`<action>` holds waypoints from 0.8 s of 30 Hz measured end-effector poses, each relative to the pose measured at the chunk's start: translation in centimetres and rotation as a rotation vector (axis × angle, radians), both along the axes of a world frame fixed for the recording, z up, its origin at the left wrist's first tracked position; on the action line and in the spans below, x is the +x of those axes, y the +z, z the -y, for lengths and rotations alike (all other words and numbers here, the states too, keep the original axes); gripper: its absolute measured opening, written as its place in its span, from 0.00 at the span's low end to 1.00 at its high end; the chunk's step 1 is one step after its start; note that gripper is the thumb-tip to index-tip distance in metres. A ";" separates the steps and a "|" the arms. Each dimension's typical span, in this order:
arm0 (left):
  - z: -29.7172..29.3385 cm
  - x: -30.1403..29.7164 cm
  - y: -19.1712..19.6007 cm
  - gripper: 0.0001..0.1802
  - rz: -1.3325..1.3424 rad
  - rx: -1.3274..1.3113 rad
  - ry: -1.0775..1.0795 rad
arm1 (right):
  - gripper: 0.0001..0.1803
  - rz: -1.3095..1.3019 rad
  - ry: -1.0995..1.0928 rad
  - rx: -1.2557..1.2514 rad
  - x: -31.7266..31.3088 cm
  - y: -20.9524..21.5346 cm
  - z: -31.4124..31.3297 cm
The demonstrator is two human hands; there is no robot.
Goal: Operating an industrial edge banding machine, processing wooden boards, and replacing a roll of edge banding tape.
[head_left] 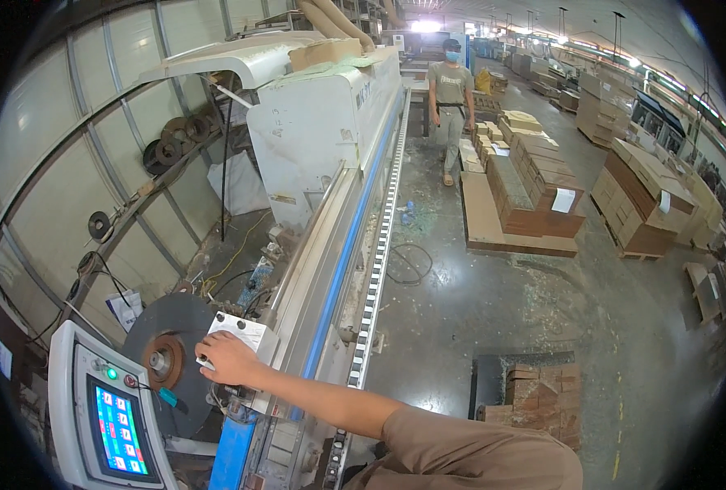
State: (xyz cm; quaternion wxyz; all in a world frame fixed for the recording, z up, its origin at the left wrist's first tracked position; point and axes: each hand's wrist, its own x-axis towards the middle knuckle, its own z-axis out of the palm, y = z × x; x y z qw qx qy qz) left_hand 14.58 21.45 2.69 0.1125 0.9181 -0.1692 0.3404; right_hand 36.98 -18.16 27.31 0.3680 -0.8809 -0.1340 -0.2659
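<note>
My right hand (228, 359) reaches in from the lower right on a bare forearm with a brown sleeve. Its fingers curl over the near left edge of a white machine block (253, 333) with dark round holes in its top. What lies under the fingertips is partly hidden. The block sits at the near end of a long edge-banding machine (310, 135). Just left of the hand is a large dark round disc (155, 400) with a brown hub (164, 360). A control panel (120, 426) with a lit touchscreen stands at the lower left. My left hand is out of view.
A roller-chain track (377, 282) and blue strip (340, 278) run away along the machine. Stacked boards (534, 184) on pallets stand to the right, with a brown stack (543, 400) nearer. A masked person (451, 98) stands in the aisle. A cable (412, 265) lies on the floor.
</note>
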 end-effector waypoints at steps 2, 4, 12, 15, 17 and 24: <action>-0.4 0.1 -0.5 0.23 -0.017 -0.010 0.002 | 0.19 0.009 -0.010 0.007 0.0 -0.1 0.0; -0.9 0.1 -1.0 0.23 -0.007 0.005 -0.017 | 0.19 0.003 -0.007 0.011 0.0 -0.2 0.0; -1.1 -0.1 -1.7 0.25 -0.064 0.003 0.048 | 0.19 -0.020 -0.002 0.013 -0.3 0.4 0.0; -1.6 0.2 -2.5 0.25 -0.033 0.010 0.047 | 0.20 0.010 -0.002 0.018 -0.1 0.1 0.0; -1.9 0.3 -2.8 0.25 -0.015 0.011 0.032 | 0.20 0.041 -0.002 0.022 0.0 0.0 0.0; -1.2 -0.1 -2.0 0.25 0.039 0.000 -0.010 | 0.19 -0.019 0.000 0.016 -0.2 0.0 -0.1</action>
